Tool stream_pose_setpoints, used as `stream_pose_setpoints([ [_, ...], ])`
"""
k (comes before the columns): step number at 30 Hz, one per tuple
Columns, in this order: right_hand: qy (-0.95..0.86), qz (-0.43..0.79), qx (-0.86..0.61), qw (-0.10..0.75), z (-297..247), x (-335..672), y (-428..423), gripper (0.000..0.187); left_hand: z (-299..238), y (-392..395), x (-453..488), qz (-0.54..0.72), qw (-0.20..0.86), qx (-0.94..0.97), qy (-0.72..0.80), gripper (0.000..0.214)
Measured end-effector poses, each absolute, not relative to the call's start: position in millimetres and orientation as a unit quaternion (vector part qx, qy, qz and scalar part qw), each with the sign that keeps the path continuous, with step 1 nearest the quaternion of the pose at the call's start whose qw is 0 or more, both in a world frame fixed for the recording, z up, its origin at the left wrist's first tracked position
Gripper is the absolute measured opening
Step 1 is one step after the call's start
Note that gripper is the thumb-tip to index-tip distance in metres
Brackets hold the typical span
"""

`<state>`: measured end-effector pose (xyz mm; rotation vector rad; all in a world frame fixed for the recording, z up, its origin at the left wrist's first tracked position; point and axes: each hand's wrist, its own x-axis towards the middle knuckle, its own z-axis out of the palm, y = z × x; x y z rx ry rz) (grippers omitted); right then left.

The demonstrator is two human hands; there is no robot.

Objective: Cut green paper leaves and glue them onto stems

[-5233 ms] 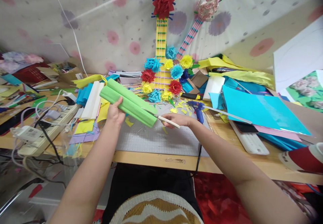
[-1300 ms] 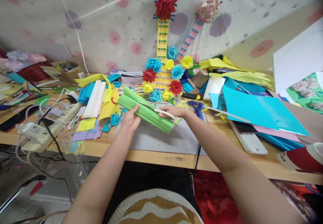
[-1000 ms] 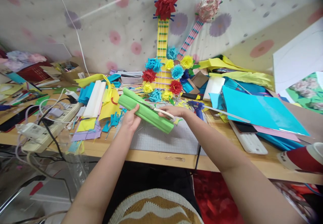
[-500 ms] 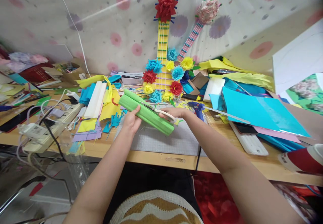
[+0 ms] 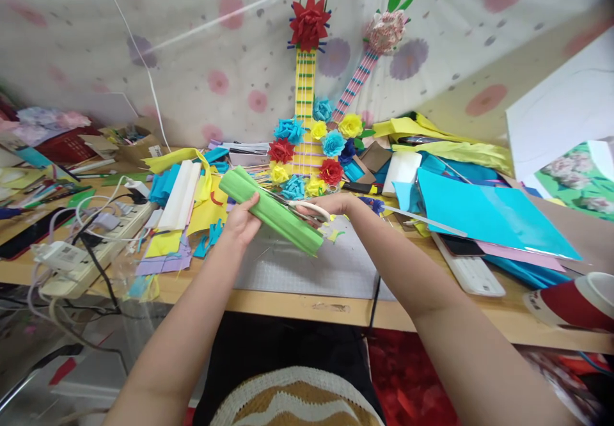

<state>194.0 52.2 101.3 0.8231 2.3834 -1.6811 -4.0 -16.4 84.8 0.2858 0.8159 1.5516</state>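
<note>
A folded length of green crepe paper (image 5: 283, 221) slants over the grey cutting mat (image 5: 311, 272), its upper end to the left. My left hand (image 5: 244, 221) is closed on its near edge, thumb on top. Closed round white-handled scissors (image 5: 311, 208) is my right hand (image 5: 326, 204), at the paper's far side. The scissor blades point left along the paper's far edge; how deep they sit in it I cannot tell. Behind stands a yellow paper guitar (image 5: 305, 87) covered with red, blue and yellow paper flowers.
On the left lie a power strip (image 5: 96, 253) with cables, a phone (image 5: 36, 231) and rolled crepe paper (image 5: 181, 196). To the right are a blue sheet (image 5: 484, 212), a glue gun (image 5: 371, 205) and a paper cup (image 5: 575, 301) near the table's edge.
The scissors' handles have spread and turned slightly against the green paper. The view has shifted a little, so paper and hands appear slightly farther left.
</note>
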Motion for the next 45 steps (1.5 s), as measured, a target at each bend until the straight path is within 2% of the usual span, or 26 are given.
stream_pose_setpoints([
  [4, 0.814, -0.501, 0.294, 0.01, 95.3, 184.6, 55.1, 0.051, 90.2, -16.4, -0.1, 0.669, 0.644, 0.137, 0.345, 0.021],
  [10, 0.851, -0.439, 0.286, -0.036, 86.7, 182.9, 50.5, 0.065, 86.6, -20.3, 6.1, 0.66, 0.642, 0.14, 0.366, 0.023],
  [18, 0.857, -0.419, 0.291, -0.066, 84.0, 189.4, 42.7, 0.061, 77.9, -19.9, 9.8, 0.659, 0.652, 0.12, 0.355, 0.022],
  [25, 0.818, -0.481, 0.315, -0.024, 79.0, 185.8, 45.7, 0.055, 69.8, -21.3, 13.9, 0.648, 0.66, 0.124, 0.358, 0.025],
  [30, 0.848, -0.42, 0.32, -0.05, 79.7, 178.9, 48.9, 0.048, 69.6, -22.2, 14.7, 0.657, 0.656, 0.129, 0.349, 0.026],
  [37, 0.847, -0.43, 0.307, -0.062, 79.8, 177.1, 47.2, 0.058, 70.8, -24.5, 14.1, 0.66, 0.652, 0.124, 0.352, 0.024],
  [45, 0.83, -0.447, 0.328, -0.065, 85.6, 172.9, 43.6, 0.061, 68.9, -25.1, 17.5, 0.655, 0.662, 0.134, 0.339, 0.022],
])
